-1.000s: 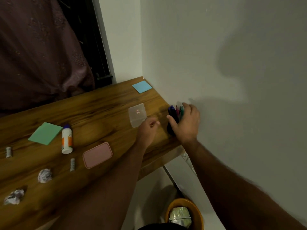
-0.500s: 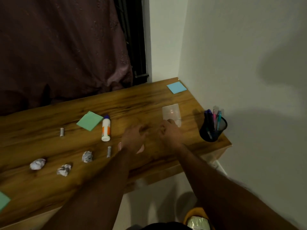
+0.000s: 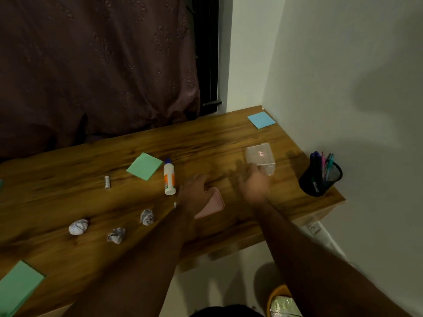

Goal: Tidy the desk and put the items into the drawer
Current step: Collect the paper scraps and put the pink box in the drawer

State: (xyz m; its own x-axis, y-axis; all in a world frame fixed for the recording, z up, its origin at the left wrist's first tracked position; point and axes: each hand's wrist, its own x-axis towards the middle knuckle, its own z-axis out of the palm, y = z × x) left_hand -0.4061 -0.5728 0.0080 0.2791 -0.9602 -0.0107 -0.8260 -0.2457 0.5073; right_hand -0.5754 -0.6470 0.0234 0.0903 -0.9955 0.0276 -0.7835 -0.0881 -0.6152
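Note:
My left hand (image 3: pixel 194 193) lies palm down over the left end of a flat pink lid (image 3: pixel 211 205) near the wooden desk's (image 3: pixel 206 143) front edge, fingers relaxed. Blurred by motion, my right hand (image 3: pixel 254 181) hovers at the near corner of a clear plastic box (image 3: pixel 261 155); it holds nothing. A black mesh pen holder (image 3: pixel 320 179) with several pens stands at the desk's right end, apart from both hands. A white glue bottle (image 3: pixel 169 177) lies just left of my left hand. No drawer is in view.
A green note pad (image 3: pixel 144 166), a blue one (image 3: pixel 261 120) in the far corner and another green pad (image 3: pixel 18 287) lie on the desk. Three crumpled paper balls (image 3: pixel 116 235) and a small white tube (image 3: pixel 107 182) lie at the left. A bin (image 3: pixel 283 303) stands below.
My right hand let go of the pen holder and came left to the clear box. My left hand moved onto the pink lid. The view swung left.

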